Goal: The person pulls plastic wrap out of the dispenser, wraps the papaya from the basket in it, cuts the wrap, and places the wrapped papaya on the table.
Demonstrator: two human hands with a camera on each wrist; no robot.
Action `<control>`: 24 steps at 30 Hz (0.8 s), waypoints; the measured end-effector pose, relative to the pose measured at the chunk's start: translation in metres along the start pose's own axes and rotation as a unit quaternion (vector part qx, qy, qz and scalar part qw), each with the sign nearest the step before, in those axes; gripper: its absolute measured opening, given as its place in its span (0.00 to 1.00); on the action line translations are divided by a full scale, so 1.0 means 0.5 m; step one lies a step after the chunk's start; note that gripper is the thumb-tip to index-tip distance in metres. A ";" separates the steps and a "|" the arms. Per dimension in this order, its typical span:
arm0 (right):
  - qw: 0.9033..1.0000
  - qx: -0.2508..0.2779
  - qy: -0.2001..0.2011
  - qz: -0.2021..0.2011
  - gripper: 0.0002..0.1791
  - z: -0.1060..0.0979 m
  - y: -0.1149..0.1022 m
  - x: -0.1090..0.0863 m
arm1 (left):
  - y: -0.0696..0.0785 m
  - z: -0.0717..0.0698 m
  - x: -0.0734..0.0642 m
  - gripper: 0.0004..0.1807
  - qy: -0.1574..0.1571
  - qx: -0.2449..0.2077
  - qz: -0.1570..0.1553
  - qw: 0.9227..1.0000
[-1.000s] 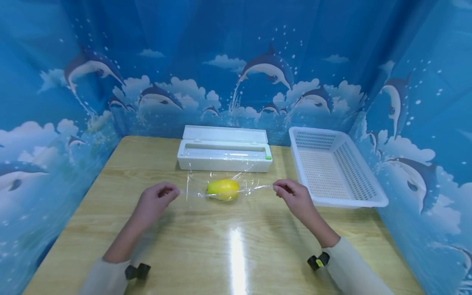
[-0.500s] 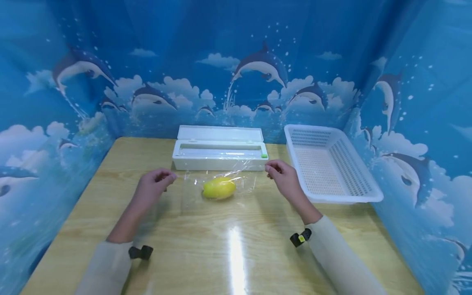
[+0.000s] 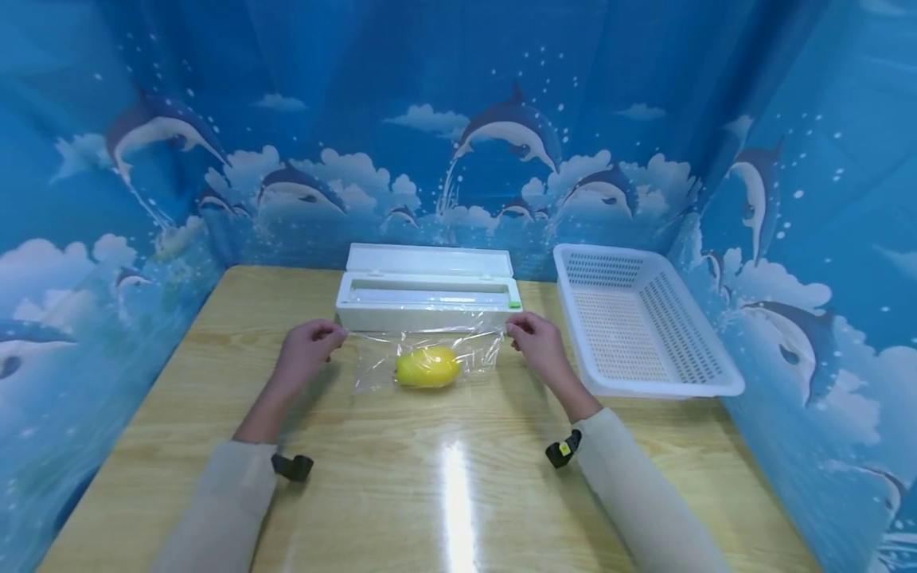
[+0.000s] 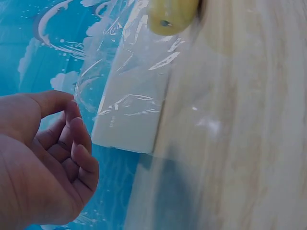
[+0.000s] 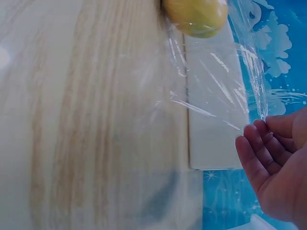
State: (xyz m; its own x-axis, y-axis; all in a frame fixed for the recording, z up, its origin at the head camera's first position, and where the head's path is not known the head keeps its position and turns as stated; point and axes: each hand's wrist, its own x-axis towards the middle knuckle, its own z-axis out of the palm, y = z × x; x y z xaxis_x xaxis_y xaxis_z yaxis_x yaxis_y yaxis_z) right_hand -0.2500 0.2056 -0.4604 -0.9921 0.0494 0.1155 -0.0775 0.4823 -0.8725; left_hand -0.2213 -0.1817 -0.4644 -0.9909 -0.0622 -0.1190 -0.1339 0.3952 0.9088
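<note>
A yellow-green mango (image 3: 427, 367) lies on the wooden table, with clear cling film (image 3: 481, 350) spread over and around it. Thumb and fingertips of my left hand (image 3: 310, 350) pinch the film's far left corner. On the opposite side, my right hand (image 3: 539, 346) pinches the far right corner, where the film gathers into a narrow fold in the right wrist view. Between the hands, the film's far edge stretches along the front of the white cling film dispenser (image 3: 430, 320), beyond the mango. The near part of the film lies toward the tabletop.
The dispenser's lid (image 3: 430, 259) stands raised at the back, and a green slider (image 3: 514, 305) sits at its right end. A white perforated basket (image 3: 645, 318) stands on the right. Blue dolphin-print curtains (image 3: 344, 87) enclose the table on three sides.
Both hands have moved away from me toward the dispenser, carrying the film's edge from across the mango to beyond it. The right hand has also come inward. The head view has shifted slightly.
</note>
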 end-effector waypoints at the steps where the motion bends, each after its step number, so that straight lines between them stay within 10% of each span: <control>1: 1.000 -0.003 -0.002 0.004 0.07 0.002 0.004 0.002 | -0.004 0.002 0.003 0.19 -0.001 0.001 0.000 1.000; 24: 0.994 -0.098 -0.040 0.028 0.05 0.046 0.083 0.001 | -0.065 0.029 0.035 0.19 -0.041 0.142 -0.029 0.989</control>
State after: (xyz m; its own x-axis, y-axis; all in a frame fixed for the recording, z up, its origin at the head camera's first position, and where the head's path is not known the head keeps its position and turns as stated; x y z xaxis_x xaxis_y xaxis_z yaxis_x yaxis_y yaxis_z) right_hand -0.2560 0.2054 -0.5078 -0.9996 0.0154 0.0242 -0.0087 0.6418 -0.7668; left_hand -0.2345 -0.1824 -0.5019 -0.9774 -0.0228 -0.2103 -0.1767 0.6345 0.7524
